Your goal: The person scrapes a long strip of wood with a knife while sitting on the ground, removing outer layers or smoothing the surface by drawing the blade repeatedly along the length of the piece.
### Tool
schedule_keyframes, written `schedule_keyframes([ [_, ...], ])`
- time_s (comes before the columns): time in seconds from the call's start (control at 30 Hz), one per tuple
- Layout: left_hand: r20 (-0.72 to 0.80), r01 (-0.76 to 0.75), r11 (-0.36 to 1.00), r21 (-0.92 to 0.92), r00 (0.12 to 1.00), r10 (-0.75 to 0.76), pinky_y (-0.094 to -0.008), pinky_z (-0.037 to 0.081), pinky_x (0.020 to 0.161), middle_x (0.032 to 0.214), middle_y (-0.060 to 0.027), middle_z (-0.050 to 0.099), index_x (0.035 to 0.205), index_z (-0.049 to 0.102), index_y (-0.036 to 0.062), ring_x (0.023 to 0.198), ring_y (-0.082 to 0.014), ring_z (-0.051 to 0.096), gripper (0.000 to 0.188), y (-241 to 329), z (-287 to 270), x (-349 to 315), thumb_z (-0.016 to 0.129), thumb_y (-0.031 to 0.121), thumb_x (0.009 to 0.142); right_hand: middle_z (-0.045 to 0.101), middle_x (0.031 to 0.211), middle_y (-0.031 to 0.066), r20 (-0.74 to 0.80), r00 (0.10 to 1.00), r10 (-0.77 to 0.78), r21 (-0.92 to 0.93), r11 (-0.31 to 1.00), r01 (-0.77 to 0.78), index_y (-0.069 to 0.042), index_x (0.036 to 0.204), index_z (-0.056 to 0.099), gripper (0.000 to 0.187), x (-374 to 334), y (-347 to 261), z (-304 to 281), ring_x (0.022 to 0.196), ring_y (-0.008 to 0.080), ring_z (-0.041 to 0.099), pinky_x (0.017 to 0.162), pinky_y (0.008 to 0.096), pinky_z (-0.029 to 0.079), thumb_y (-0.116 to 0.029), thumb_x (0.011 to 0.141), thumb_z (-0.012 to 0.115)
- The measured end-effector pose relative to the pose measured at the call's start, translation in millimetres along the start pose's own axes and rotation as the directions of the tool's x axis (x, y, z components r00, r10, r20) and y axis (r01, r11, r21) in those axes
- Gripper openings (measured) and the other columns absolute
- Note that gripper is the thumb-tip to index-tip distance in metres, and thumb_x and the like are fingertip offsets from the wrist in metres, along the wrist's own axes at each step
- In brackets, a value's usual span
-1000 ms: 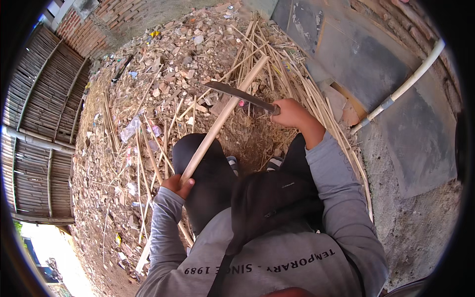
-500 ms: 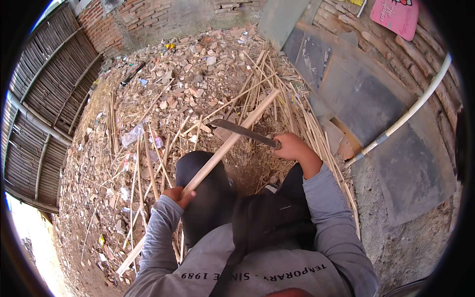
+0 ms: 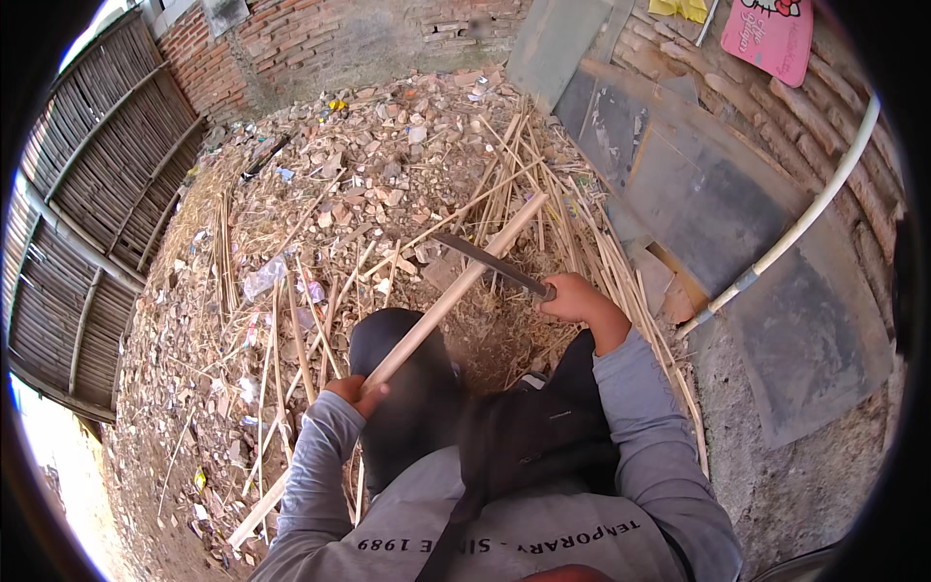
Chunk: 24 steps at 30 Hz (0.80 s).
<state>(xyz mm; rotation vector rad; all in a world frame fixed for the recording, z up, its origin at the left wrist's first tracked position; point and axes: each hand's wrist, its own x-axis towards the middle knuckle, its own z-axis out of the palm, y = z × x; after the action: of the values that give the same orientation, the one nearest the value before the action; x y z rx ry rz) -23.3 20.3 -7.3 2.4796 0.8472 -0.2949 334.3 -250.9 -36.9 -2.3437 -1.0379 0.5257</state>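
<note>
While the left hand grips the near end of a long, pale tan, flat bamboo strip, fingers closed round it beside the left knee in black trousers, the strip slants far and right over littered ground. Right hand, farther off, closed on the handle of a dark, long-bladed metal knife; blade points left, crossing the strip's far half, cutting depth unclear. Thin, straw-coloured bamboo slats lie heaped beyond, to the right. Left side: upright brown bamboo-slat fence.
</note>
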Motion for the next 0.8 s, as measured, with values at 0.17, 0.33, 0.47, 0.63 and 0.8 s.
schedule_keyframes([
  [0.17, 0.003, -0.003, 1.0, -0.016, 1.0, 0.003, -0.0443, 0.049, 0.073, 0.081, -0.0224, 0.066, 0.094, 0.065, -0.0022, 0.082, -0.0388, 0.065, 0.07, 2, -2, 0, 0.055, 0.067, 0.085, 0.065, 0.075, 0.0179, -0.036, 0.983, -0.181, -0.024, 0.983, 0.18, -0.003, 0.09, 0.068, 0.03, -2, -3, 5, 0.07, 0.0331, 0.064, 0.065, 0.0419, 0.049, -0.026, 0.072, 0.073],
  [0.33, -0.03, -0.023, 0.999, -0.035, 0.999, 0.022, -0.0449, 0.048, 0.072, 0.079, -0.0224, 0.065, 0.09, 0.065, -0.0019, 0.08, -0.0398, 0.065, 0.069, -3, 2, -1, 0.055, 0.066, 0.085, 0.064, 0.074, 0.0182, 0.003, 0.986, -0.165, -0.024, 0.986, 0.165, -0.002, 0.089, 0.068, 0.029, -2, -5, 2, 0.07, 0.0329, 0.064, 0.065, 0.0416, 0.049, -0.025, 0.072, 0.073],
  [0.47, -0.052, -0.027, 0.998, -0.051, 0.998, 0.024, -0.0458, 0.047, 0.07, 0.077, -0.0223, 0.064, 0.088, 0.064, -0.0017, 0.076, -0.04, 0.063, 0.068, -2, 6, 0, 0.056, 0.066, 0.085, 0.066, 0.082, 0.0197, 0.015, 0.995, -0.099, -0.041, 0.994, 0.1, -0.004, 0.097, 0.068, 0.035, -1, -3, 0, 0.079, 0.0362, 0.065, 0.071, 0.0432, 0.05, -0.026, 0.071, 0.072],
  [0.63, -0.06, -0.023, 0.993, -0.113, 0.998, 0.017, -0.0445, 0.046, 0.067, 0.072, -0.021, 0.062, 0.086, 0.063, -0.0014, 0.07, -0.0372, 0.062, 0.067, 1, 4, -5, 0.058, 0.066, 0.085, 0.066, 0.081, 0.0195, 0.007, 0.995, -0.102, -0.041, 0.994, 0.103, -0.003, 0.096, 0.067, 0.035, -1, -5, 2, 0.079, 0.036, 0.064, 0.071, 0.0434, 0.05, -0.028, 0.072, 0.074],
  [0.8, -0.088, -0.038, 0.985, -0.171, 0.996, 0.023, -0.0436, 0.046, 0.066, 0.069, -0.0198, 0.06, 0.083, 0.062, -0.0011, 0.067, -0.0351, 0.061, 0.068, 4, 4, -6, 0.058, 0.067, 0.084, 0.063, 0.07, 0.0174, -0.066, 0.989, -0.129, 0.014, 0.991, 0.13, -0.001, 0.085, 0.064, 0.031, 2, 4, 7, 0.067, 0.0339, 0.063, 0.063, 0.0427, 0.048, -0.027, 0.073, 0.076],
])
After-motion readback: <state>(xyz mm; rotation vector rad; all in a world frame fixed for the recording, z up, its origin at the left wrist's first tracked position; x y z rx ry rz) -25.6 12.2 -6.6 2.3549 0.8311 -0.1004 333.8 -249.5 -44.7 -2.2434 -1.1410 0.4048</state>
